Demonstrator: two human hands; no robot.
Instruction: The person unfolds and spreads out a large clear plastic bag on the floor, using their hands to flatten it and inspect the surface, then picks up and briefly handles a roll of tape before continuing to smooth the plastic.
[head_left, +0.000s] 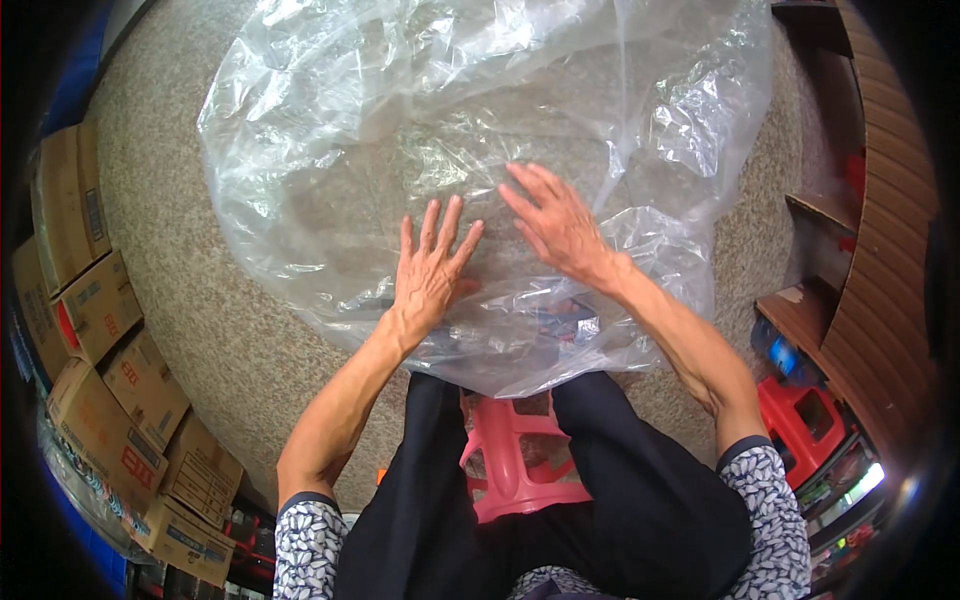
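A large clear plastic sheet or bag (525, 97), crinkled and shiny, spreads before me from the top of the view down to my knees. My left hand (435, 262) is over its lower middle, fingers apart and pointing away from me, palm down. To the right, my right hand (559, 221) is over the plastic too, its fingers spread and pointing up and left, slightly blurred. Neither hand grips anything. Whether the palms press on the film cannot be told. The near edge of the plastic hangs at my knees, above a pink plastic stool (502, 457) between my legs.
Cardboard boxes (150, 382) are piled along the left on a speckled floor (172, 225). On the right stand a brown wooden shelf unit (892, 225), a red plastic stool (799, 431) and a bottle with a blue label (784, 352). Something blue lies at the upper left edge.
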